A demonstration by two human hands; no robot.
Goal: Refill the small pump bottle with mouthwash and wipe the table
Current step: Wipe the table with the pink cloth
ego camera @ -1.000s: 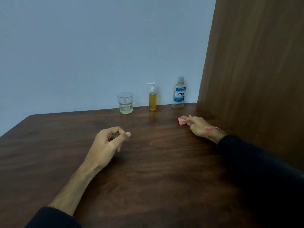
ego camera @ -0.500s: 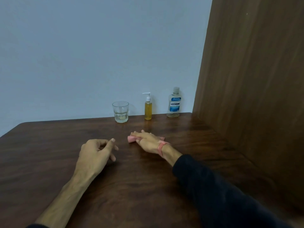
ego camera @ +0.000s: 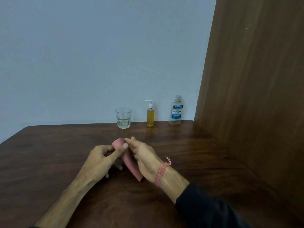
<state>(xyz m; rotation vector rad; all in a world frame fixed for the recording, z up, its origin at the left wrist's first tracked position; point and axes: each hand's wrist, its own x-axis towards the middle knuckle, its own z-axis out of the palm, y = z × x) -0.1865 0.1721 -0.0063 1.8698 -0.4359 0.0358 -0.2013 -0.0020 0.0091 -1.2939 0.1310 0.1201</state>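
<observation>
A folded pink cloth (ego camera: 130, 163) is held between both hands over the middle of the dark wooden table (ego camera: 49, 153). My left hand (ego camera: 102, 160) pinches its upper part, thumb on top. My right hand (ego camera: 144, 158) grips it from the right side; a pink thread is tied round that wrist. At the table's back edge stands the small pump bottle (ego camera: 150, 115) with yellow liquid, and to its right the clear mouthwash bottle (ego camera: 176, 111) with a blue label.
A glass tumbler (ego camera: 123, 117) with a little liquid stands left of the pump bottle. A brown wooden panel (ego camera: 255, 96) walls off the table's right side. A pale wall runs behind the table.
My right hand slid the pink cloth from the right across the table toward the middle, then lifted it. My left hand came over and took hold of the cloth too.
</observation>
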